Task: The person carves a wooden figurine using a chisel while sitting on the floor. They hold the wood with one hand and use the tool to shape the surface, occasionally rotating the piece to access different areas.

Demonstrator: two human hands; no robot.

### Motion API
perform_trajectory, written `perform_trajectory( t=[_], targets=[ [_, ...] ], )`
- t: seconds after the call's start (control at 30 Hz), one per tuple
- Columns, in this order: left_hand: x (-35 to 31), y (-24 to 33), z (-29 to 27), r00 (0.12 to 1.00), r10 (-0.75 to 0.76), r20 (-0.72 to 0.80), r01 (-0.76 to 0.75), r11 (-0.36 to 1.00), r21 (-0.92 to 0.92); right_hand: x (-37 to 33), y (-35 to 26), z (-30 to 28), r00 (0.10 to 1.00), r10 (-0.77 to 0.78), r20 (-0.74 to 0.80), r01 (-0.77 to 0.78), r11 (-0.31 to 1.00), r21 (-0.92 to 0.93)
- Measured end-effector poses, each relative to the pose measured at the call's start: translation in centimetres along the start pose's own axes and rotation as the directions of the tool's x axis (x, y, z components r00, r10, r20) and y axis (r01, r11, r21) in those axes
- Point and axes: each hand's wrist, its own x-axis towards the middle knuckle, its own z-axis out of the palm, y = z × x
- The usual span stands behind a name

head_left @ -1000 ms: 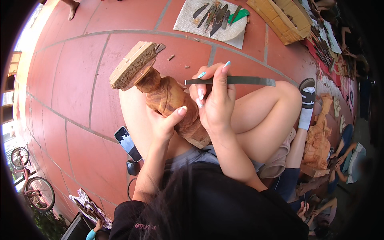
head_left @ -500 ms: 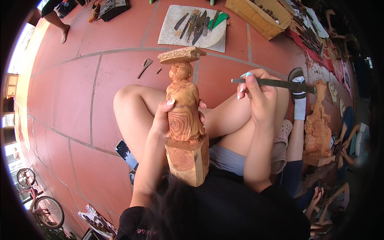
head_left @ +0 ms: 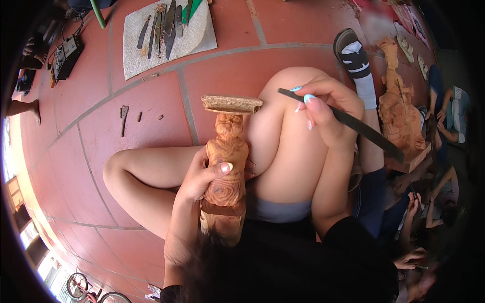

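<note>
Open air separates carving and chisel over thigh.

Dark hair seems to partly hide the carved figure's base.

smooth, swirl-grained wooden figurine, rough wooden slab, dark metal chisel, matt red tiles

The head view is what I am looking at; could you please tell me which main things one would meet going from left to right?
Black box-shaped device, white textured mat, carved brown wooden figure, the person's right hand holding a slender dark flat tool, large carved orange-brown wooden piece.
</note>
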Motion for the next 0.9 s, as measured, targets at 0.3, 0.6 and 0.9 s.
perform_trajectory(
  t=[0.3, 0.6, 0.9],
  targets=[
    [1.0, 0.1, -0.1, 0.994, 0.034, 0.101, -0.029, 0.998, -0.056, -0.2, 1.3, 0.5, 0.954, -0.181, 0.24, 0.166, 0.983, 0.081],
    [1.8, -0.2, -0.7, 0.996, 0.012, 0.093, -0.004, 0.996, -0.084, 0.4, -0.2, 3.5, 0.958, 0.245, 0.149, -0.26, 0.962, 0.09],
    [1.8, -0.4, -1.0, 0.992, 0.034, 0.121, -0.021, 0.994, -0.111, 2.0, 0.2, 3.6, 0.93, 0.233, 0.283, -0.243, 0.97, -0.001]
  ],
)
